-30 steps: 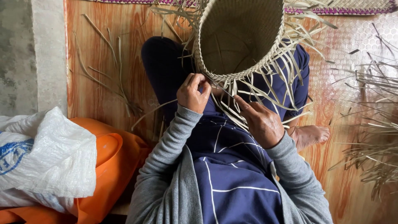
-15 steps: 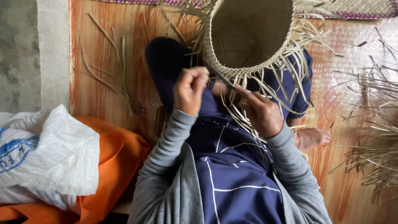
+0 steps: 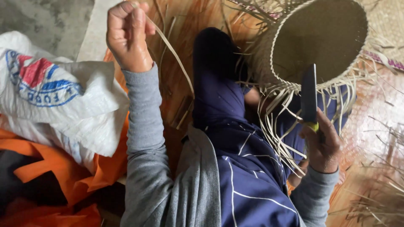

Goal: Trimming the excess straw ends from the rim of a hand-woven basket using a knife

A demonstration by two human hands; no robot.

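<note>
My hands are wide apart, one with a strip, one with a knife.

My left hand (image 3: 128, 35) is closed around a thin straw strip (image 3: 172, 52), lifted high. My right hand (image 3: 322, 145) grips a knife (image 3: 309, 94), blade upright, just in front of the woven basket (image 3: 290, 63) resting on my legs.

A glossy orange-brown floor mat (image 3: 176, 90) is strewn with loose pale straw strips (image 3: 378, 197), and a white woven sack (image 3: 63, 105) is laid over orange cloth (image 3: 54, 176).
</note>
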